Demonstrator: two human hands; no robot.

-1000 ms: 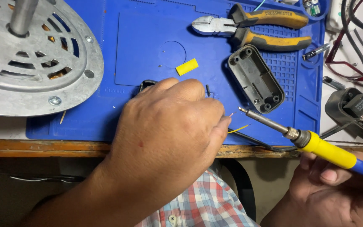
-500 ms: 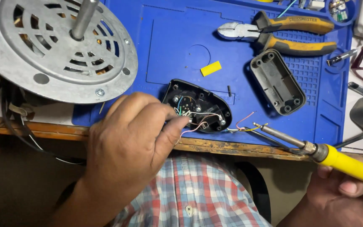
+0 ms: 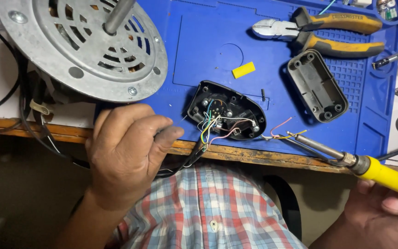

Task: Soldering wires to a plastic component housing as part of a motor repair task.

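Observation:
My left hand (image 3: 125,154) is off the table's front edge, fingers curled, with a black cable (image 3: 187,162) running under it from an open black oval housing (image 3: 226,110). Thin coloured wires spill out of that housing on the blue mat (image 3: 199,41). My right hand (image 3: 385,216) grips the yellow handle of a soldering iron (image 3: 388,177). Its metal tip lies at the loose pink and yellow wire ends (image 3: 283,131) to the right of the housing.
A round grey metal motor (image 3: 84,46) with a shaft fills the upper left. The housing's black lid (image 3: 316,85), orange-handled cutters (image 3: 318,30) and a small yellow piece (image 3: 243,70) lie on the mat. The wooden table edge (image 3: 254,156) runs below.
My left hand has drawn back to the left off the housing, which now shows with its wires. The iron's tip has stayed by the loose wire ends.

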